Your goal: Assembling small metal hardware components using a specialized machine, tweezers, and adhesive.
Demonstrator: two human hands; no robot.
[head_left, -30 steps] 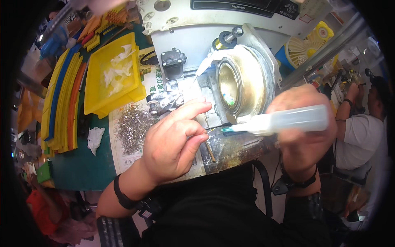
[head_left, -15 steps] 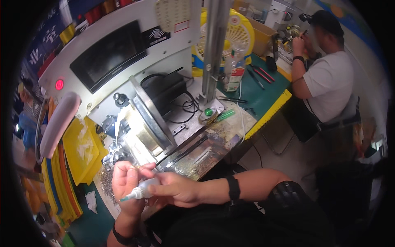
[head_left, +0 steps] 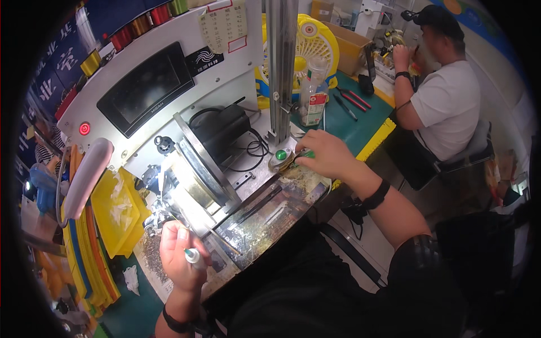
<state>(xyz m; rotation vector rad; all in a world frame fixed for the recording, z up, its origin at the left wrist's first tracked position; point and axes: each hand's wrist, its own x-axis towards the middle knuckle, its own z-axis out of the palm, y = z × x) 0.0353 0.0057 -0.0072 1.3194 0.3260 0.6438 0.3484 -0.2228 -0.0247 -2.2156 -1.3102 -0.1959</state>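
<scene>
My left hand (head_left: pixel 179 253) is closed around a small white squeeze bottle (head_left: pixel 195 258) with a green tip, in front of the brightly lit machine wheel (head_left: pixel 197 174). Its thumb and forefinger are pinched together; whatever may be between them is too small to make out. My right hand (head_left: pixel 332 158) reaches to the back right of the bench, its fingers closed on a green translucent stick (head_left: pixel 308 154). Most of the stick is hidden by the fingers. Just left of them sits a small round holder (head_left: pixel 279 160) with a green knob.
A grey machine with a dark screen (head_left: pixel 145 90) stands behind. Yellow trays (head_left: pixel 115 211) lie left, below a pink lamp head (head_left: pixel 90 174). At the back are a metal post (head_left: pixel 280 73), a clear bottle (head_left: pixel 314 101), red pliers (head_left: pixel 355 100) and a yellow fan (head_left: pixel 315 42). A co-worker (head_left: pixel 445 101) sits right.
My right hand has let go of the white bottle and moved right and away from me to the green stick. The bottle now rests in my left hand.
</scene>
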